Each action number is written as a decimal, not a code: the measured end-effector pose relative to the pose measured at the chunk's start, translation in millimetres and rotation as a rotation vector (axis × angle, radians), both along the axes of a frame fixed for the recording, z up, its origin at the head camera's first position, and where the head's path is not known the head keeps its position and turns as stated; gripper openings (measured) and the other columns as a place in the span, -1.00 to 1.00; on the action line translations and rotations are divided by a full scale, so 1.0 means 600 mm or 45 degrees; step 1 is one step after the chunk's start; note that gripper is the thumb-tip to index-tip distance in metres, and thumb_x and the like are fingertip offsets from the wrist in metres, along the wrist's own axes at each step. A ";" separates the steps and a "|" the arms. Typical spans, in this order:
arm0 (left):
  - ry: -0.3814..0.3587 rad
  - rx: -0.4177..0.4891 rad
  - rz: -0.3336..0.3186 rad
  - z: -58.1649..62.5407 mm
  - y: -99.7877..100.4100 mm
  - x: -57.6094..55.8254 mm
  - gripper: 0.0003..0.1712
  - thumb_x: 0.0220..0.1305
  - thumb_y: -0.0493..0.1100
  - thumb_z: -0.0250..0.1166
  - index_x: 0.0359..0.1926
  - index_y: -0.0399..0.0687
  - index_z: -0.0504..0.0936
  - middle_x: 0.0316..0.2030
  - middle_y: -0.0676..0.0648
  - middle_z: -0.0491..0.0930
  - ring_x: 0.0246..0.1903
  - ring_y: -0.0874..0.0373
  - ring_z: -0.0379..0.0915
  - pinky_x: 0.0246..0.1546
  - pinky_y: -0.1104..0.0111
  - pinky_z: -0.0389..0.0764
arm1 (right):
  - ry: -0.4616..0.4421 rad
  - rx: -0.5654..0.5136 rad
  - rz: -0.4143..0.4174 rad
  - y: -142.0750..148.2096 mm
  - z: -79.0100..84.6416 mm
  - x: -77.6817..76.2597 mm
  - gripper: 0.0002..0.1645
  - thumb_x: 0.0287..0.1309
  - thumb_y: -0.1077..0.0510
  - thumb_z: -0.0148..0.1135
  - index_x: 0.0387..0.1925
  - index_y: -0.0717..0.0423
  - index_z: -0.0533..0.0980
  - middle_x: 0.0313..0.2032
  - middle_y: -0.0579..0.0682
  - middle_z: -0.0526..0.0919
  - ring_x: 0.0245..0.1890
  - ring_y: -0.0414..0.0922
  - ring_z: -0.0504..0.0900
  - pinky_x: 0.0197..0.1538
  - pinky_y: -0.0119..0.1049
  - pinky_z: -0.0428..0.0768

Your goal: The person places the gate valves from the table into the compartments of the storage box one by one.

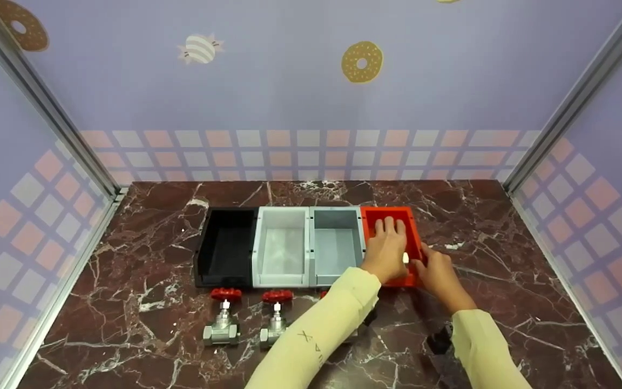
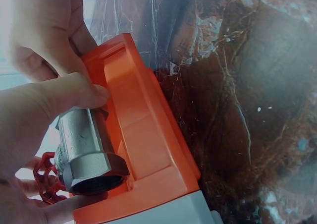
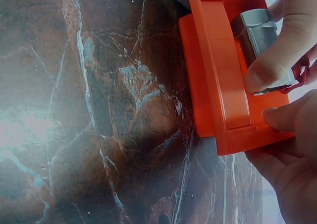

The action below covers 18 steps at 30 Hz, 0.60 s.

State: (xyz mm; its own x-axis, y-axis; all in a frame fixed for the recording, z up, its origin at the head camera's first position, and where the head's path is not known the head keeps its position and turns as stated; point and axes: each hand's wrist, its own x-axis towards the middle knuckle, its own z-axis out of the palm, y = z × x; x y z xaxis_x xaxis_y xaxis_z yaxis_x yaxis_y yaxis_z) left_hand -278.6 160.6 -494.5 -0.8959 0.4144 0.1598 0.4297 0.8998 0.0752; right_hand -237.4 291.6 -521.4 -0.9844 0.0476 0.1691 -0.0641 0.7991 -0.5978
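My left hand [image 1: 389, 254] reaches into the red bin [image 1: 365, 213] at the right end of a row of bins. In the left wrist view it grips a metal valve [image 2: 86, 144] with a red handwheel [image 2: 47, 179], thumb across the body, and the valve lies tilted at the bin's opening. My right hand [image 1: 440, 275] holds the red bin's right side; in the right wrist view its thumb is inside the wall and its fingers outside. The left hand hides most of the valve in the head view.
Left of the red bin stand a grey bin [image 1: 335, 248], a white bin [image 1: 284, 251] and a black bin [image 1: 227, 251], joined side by side. In front are a valve [image 1: 222, 327] and another valve [image 1: 276, 324]; a further red handwheel is mostly behind my left sleeve [image 1: 316, 335]. Walls enclose the marbled table.
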 end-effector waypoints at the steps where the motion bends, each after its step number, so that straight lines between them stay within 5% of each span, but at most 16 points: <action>1: -0.001 -0.001 -0.001 0.000 0.000 0.000 0.25 -0.34 0.28 0.55 0.37 -0.12 0.25 0.14 -0.12 0.33 0.14 0.00 0.29 -0.26 0.30 0.67 | -0.002 -0.003 0.001 0.000 0.000 0.000 -0.48 0.14 0.34 0.21 0.17 0.40 0.44 -0.23 0.41 0.66 -0.22 0.22 0.64 -0.10 0.12 0.56; 18: -0.054 -0.068 0.035 -0.010 0.008 -0.013 0.20 -0.27 0.27 0.53 0.38 -0.11 0.25 0.15 -0.12 0.33 0.13 0.01 0.30 -0.18 0.30 0.67 | -0.100 -0.009 0.022 0.004 0.007 0.000 -0.50 0.21 0.30 0.18 0.19 0.37 0.42 -0.17 0.39 0.65 -0.21 0.15 0.63 -0.11 0.07 0.58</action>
